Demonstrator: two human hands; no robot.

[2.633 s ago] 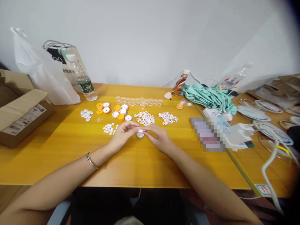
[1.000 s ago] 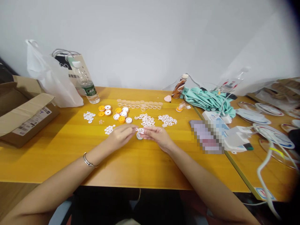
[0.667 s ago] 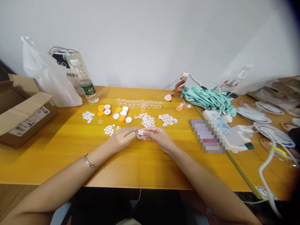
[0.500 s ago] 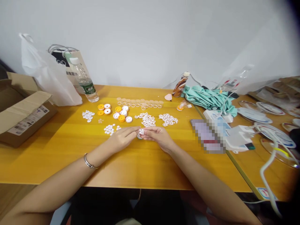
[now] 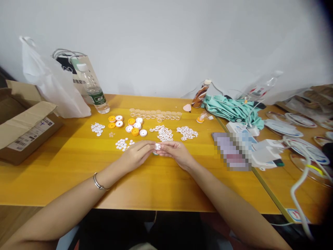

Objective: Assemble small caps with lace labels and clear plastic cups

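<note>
1 white openwork piece [image 5: 158,147], pinched over a mostly hidden pale part [image 5: 155,153].

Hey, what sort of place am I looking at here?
Most likely a makeshift tabletop work area, perhaps in an office: the yellow-brown table bears grouped small white parts and a row of clear cups, with an open cardboard box at the left.

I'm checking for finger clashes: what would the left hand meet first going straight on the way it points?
The left hand would likely meet the small white part, then the right hand, though depth is unclear.
</note>
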